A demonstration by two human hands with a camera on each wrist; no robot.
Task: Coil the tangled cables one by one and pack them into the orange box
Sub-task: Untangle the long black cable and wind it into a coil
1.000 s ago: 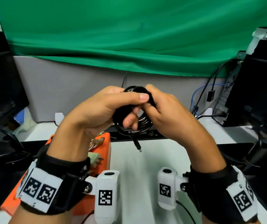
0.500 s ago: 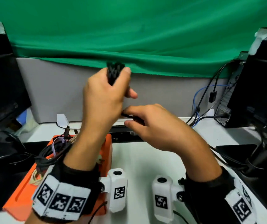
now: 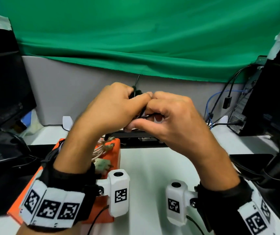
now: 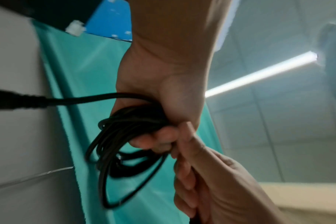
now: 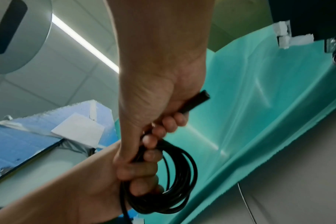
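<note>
A black cable (image 4: 123, 145) is wound into a small coil of several loops, held up in front of the green backdrop. My left hand (image 3: 119, 109) grips the coil, fingers curled through its loops. My right hand (image 3: 163, 114) meets it knuckle to knuckle and grips the cable's free end, whose black plug (image 5: 196, 103) sticks out of the fist. The coil (image 5: 175, 174) hangs below both fists in the right wrist view. From the head view only a bit of cable (image 3: 136, 93) shows. The orange box (image 3: 113, 150) sits under my left forearm, holding a braided cable (image 3: 98, 150) and a white connector (image 3: 102, 164).
Black monitors stand at the far left (image 3: 2, 92) and right (image 3: 278, 99), with hanging black and blue cables (image 3: 217, 102) at the right. A white table surface (image 3: 149, 167) lies below my hands, a dark bar-shaped device (image 3: 139, 137) behind it.
My left hand, raised high with the coil half a second ago, has come back down to meet my right hand. Both fists now press together around the cable.
</note>
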